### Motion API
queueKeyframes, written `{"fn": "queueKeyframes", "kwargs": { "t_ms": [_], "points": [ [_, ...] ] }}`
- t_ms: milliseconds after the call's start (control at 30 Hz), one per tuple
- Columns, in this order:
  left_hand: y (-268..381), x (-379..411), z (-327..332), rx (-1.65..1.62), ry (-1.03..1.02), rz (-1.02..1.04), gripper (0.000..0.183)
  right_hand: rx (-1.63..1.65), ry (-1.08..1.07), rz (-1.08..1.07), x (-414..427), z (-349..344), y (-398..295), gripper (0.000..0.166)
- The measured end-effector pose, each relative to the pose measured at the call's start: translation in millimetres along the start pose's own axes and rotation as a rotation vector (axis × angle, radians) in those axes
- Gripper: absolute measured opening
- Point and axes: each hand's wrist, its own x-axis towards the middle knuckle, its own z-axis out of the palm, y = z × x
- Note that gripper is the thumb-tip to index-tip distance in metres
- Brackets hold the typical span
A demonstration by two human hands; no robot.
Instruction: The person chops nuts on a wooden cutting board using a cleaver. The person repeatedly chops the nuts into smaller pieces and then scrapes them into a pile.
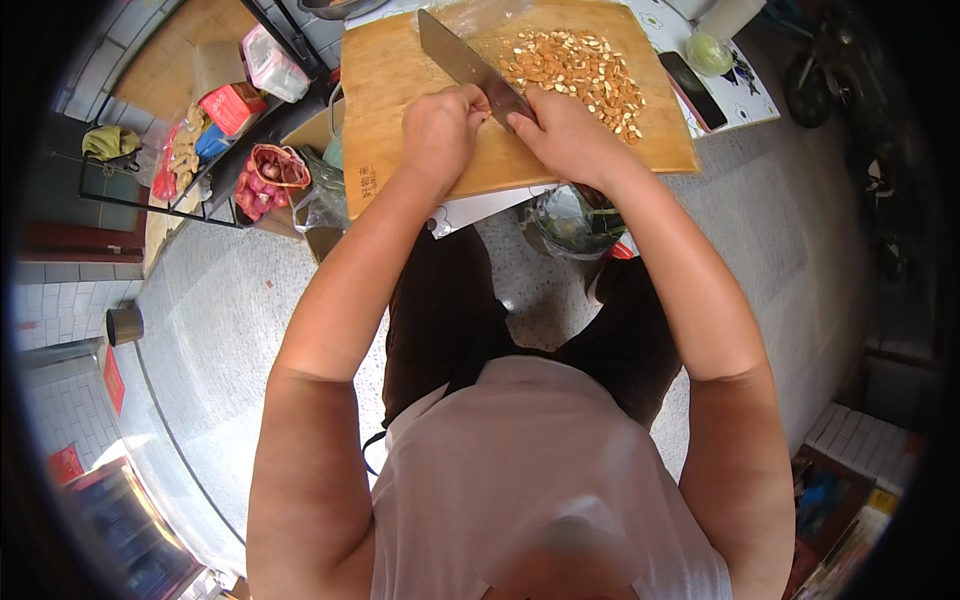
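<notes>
My right hand point(564, 135) grips a broad cleaver point(469, 64) near its handle end; the blade slants up to the left over a wooden cutting board point(390, 97). Close beside the blade's lower edge is my left hand point(444, 131), its thumb and fingers pinched together on a small, mostly hidden piece, perhaps of nut. A spread of almonds point(577, 71), some whole and brown and others cut and pale, lies on the right half of the board. Crumbs lie behind the blade, near a clear plastic bag point(480, 15).
A phone point(691, 91) and a green wrapped vegetable point(709, 54) lie right of the board. Red onions in a net bag point(262, 184), ginger point(185, 154) and packages stand on the left. Below the board's front edge is a lined bin point(574, 225) between my legs and the table.
</notes>
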Motion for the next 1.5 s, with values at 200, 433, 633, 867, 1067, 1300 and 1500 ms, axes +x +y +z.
{"fn": "queueKeyframes", "kwargs": {
  "t_ms": [200, 433, 633, 867, 1067, 1300, 1500],
  "points": [
    [-5.8, 3.6, 4.5, -0.044, 0.022, 0.024, 0.01, -0.028, 0.074, 0.033, 7.5, 2.9, -1.1, 0.031],
    [-15.7, 25.1, 6.7, -0.124, 0.027, -0.185, 0.014, 0.267, 0.169, 0.216, -15.0, -34.2, 10.8, 0.031],
    [-48.9, 46.5, 23.1, 0.137, 0.194, 0.229, 0.023, 0.472, 0.279, 0.154, -26.4, -47.7, 26.8, 0.026],
    [-45.2, 61.3, 24.6, 0.128, 0.04, 0.164, 0.019, 0.493, 0.28, 0.17, -33.5, -49.7, 44.7, 0.026],
    [-13.6, 18.4, -5.3, -0.055, -0.087, 0.037, 0.012, 0.487, 0.211, 0.162, -43.6, -45.6, 31.1, 0.027],
    [-5.0, 0.8, -9.8, -0.071, -0.029, 0.097, 0.011, -0.01, 0.135, -0.015, -32.3, -15.2, -7.3, 0.028],
    [-4.8, -1.0, -7.4, -0.028, 0.023, 0.112, 0.01, -0.101, 0.056, -0.013, -17.8, -1.6, -10.6, 0.028]
  ]
}}
